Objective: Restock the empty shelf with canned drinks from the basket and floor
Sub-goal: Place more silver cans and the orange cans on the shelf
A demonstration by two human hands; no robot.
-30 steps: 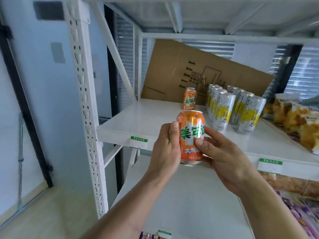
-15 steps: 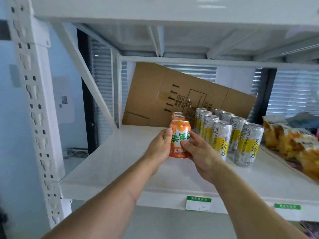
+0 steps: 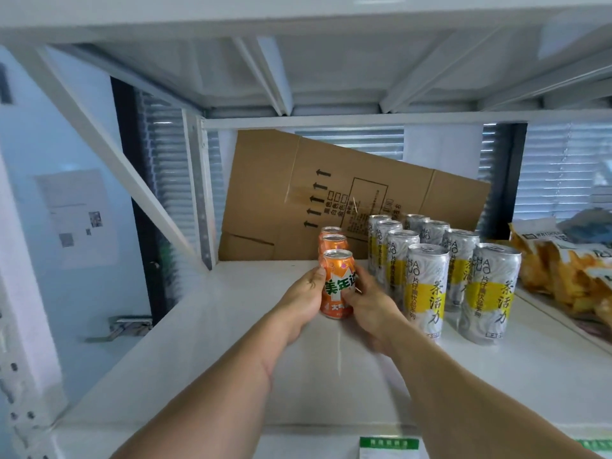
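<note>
Placing step. My left hand (image 3: 303,298) and right hand (image 3: 366,301) both grip the orange can (image 3: 337,286), upright on the shelf (image 3: 198,342), front of the orange row, left of the silver cans (image 3: 427,286). Next: let go, fetch another.

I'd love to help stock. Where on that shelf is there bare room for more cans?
Bare shelf lies left of the orange can, out to the diagonal brace, and along the front edge. Crowded: the tall silver cans on the right, then the snack bags.
</note>
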